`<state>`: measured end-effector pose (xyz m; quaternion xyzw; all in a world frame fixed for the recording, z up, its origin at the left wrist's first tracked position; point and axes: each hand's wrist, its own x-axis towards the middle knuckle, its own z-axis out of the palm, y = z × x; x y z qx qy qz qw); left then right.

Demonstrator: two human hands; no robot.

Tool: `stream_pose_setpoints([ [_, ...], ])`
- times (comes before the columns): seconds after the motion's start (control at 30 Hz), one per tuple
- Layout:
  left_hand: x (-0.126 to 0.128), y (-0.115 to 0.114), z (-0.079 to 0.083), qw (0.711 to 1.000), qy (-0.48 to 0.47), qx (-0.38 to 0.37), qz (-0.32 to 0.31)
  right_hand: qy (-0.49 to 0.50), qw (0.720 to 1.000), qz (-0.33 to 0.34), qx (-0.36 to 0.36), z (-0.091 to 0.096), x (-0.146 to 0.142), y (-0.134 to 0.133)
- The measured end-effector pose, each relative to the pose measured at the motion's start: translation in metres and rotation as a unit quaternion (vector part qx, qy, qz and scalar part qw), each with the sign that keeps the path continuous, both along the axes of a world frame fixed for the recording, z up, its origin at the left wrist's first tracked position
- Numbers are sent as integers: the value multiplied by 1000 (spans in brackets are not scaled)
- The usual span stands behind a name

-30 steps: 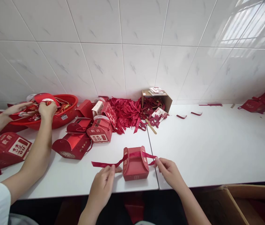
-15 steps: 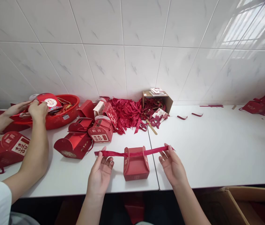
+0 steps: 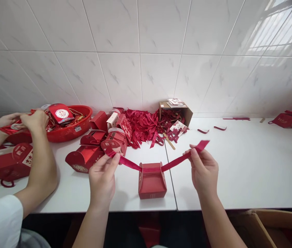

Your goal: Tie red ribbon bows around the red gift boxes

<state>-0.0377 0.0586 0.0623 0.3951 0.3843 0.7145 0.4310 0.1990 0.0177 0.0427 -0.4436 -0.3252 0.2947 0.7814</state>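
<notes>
A small red gift box (image 3: 152, 186) stands upright near the front edge of the white table. A dark red ribbon (image 3: 175, 162) runs through the top of the box and out at both sides. My left hand (image 3: 103, 175) pinches one end of it, raised to the left of the box. To the right, my right hand (image 3: 204, 168) pinches the other end, whose tip sticks up past the fingers. Both sides of the ribbon slope down to the box in a shallow V. Neither hand touches the box.
Several red boxes (image 3: 84, 156) stand at left. Behind lie a ribbon pile (image 3: 144, 125) and a cardboard box (image 3: 189, 115) of strips. A co-worker's hands (image 3: 34, 120) hold a red packet by a red basin (image 3: 81, 132). An open carton (image 3: 258, 224) sits below the table edge.
Both my hands have risen and spread apart, lifting the ribbon ends from nearly level into a V. The co-worker's hands have shifted left, holding a red packet.
</notes>
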Motion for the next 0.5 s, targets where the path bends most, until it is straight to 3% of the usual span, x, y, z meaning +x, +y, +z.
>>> stream_pose_setpoints([
  [0.13,8,3,23,992,108,55,-20,-85,994,29,60,29,-11,9],
  [0.23,14,4,37,988,126,79,-48,-120,988,53,82,46,-21,14],
  [0.37,21,3,51,985,115,82,-103,-140,982,89,90,56,-31,18],
  [0.5,25,0,57,983,116,82,-119,-130,983,99,89,60,-34,17],
])
